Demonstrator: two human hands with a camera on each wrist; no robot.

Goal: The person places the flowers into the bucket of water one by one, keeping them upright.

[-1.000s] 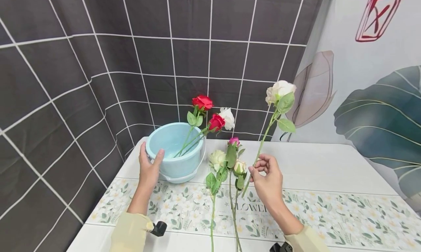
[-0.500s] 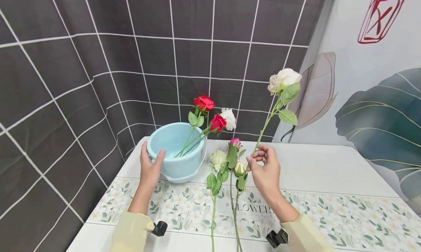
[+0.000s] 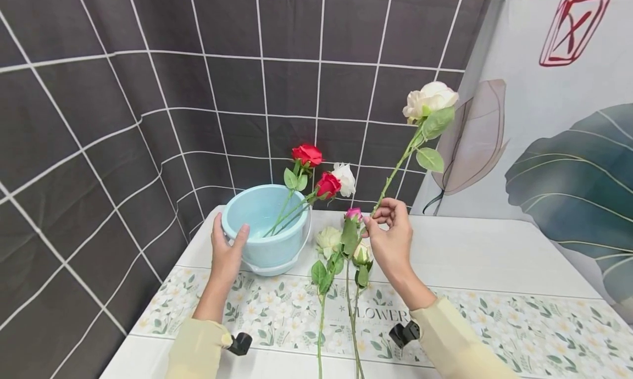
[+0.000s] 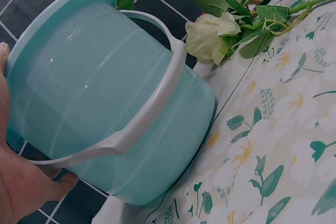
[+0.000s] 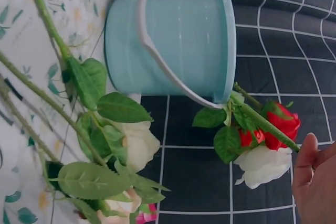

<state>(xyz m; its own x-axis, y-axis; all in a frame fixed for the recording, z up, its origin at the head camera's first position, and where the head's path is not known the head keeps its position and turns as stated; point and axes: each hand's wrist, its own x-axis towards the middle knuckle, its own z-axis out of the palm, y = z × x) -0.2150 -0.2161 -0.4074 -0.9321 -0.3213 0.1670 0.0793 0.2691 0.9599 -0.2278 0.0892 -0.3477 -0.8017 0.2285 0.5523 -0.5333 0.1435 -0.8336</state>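
A light blue bucket with a pale handle stands on the table. My left hand holds its left side, thumb on the near wall below the rim and fingers round the side. My right hand pinches the lower stem of a white rose, its bloom raised up to the right. The stem's lower end points toward the bucket. Two red roses and a white rose lean out of the bucket to the right, stems inside.
Right of the bucket lie a cream rose, a small cream rose and a pink rose, stems toward me. A flower-printed strip crosses the white table. A dark grid-patterned curtain hangs behind.
My right hand has moved up and to the left, lifting the white rose higher over the lying flowers. The left hand and the bucket stay in place.
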